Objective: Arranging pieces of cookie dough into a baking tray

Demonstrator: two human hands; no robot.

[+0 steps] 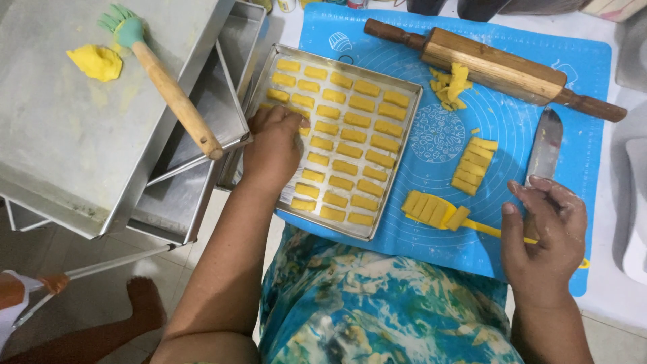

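Several yellow dough bars (431, 209) ride on a yellow spatula (485, 228) over the blue mat (579, 74), just right of the tray (404, 91). I see my right hand (544, 232) closed on the spatula handle, thumb up, fingers curled. The spatula's long axis runs roughly left-right, blade end toward the tray, handle back toward my right hand; the bars lie side by side across the blade, each tilted a little from upright in frame.

My left hand (273, 149) sits palm-down at the tray's left edge, fingers bent onto a bar in the rows (350, 135); whether it pinches one or just presses, I can't tell. Rows run in neat columns, bars' long sides parallel to the tray's short, upper edge.

Step, as I judge it: moving cut bars from mat to tray, left hand setting them in line. Next move would call for a level carry to a free patch of the tray and a gentle slide off so bars keep shape.

More cut bars (475, 165) wait on the mat, scraps (450, 86) by the rolling pin (495, 67), a knife (544, 145) just above my right hand. Left of the tray: stacked empty pans (202, 108), a brush (162, 77), a dough lump (96, 62). Someone's foot (145, 300) shows on the floor.
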